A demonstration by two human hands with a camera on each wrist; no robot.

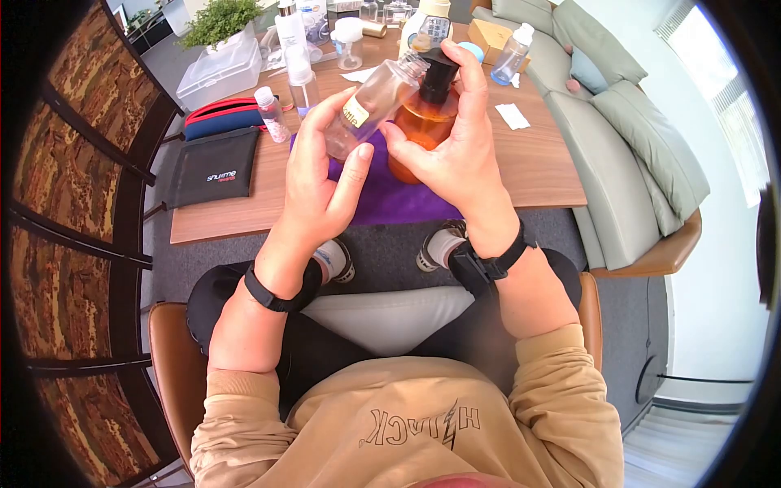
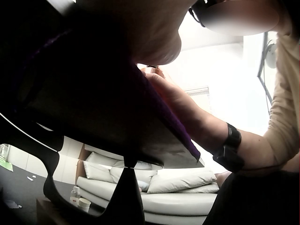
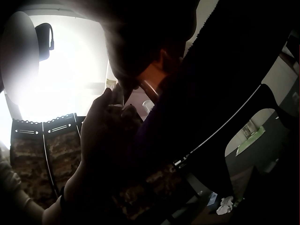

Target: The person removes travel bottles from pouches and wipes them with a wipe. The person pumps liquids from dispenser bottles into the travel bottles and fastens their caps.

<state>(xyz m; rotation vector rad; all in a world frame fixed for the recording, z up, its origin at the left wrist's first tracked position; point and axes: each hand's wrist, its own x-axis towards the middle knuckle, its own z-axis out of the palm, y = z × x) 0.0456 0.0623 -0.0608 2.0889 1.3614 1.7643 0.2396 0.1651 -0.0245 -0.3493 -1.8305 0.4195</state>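
My left hand (image 1: 321,175) grips a clear bottle (image 1: 378,98) with a yellowish label, tilted so that its uncapped mouth points up and to the right. That mouth is close beside the black pump top (image 1: 440,75) of an amber bottle (image 1: 425,122). The amber bottle stands over a purple cloth (image 1: 390,199) at the table's near edge. My right hand (image 1: 464,154) holds it, thumb on its near side and fingers up around the black top. In the dark right wrist view, orange of the amber bottle (image 3: 153,78) shows beside the left hand (image 3: 101,131).
On the wooden table (image 1: 220,220) lie a black pouch (image 1: 213,171), a blue and red case (image 1: 224,118) and a clear plastic box (image 1: 220,71). Several bottles crowd the back, including a small pink one (image 1: 272,114) and a blue pump bottle (image 1: 512,55). A sofa (image 1: 602,146) stands right.
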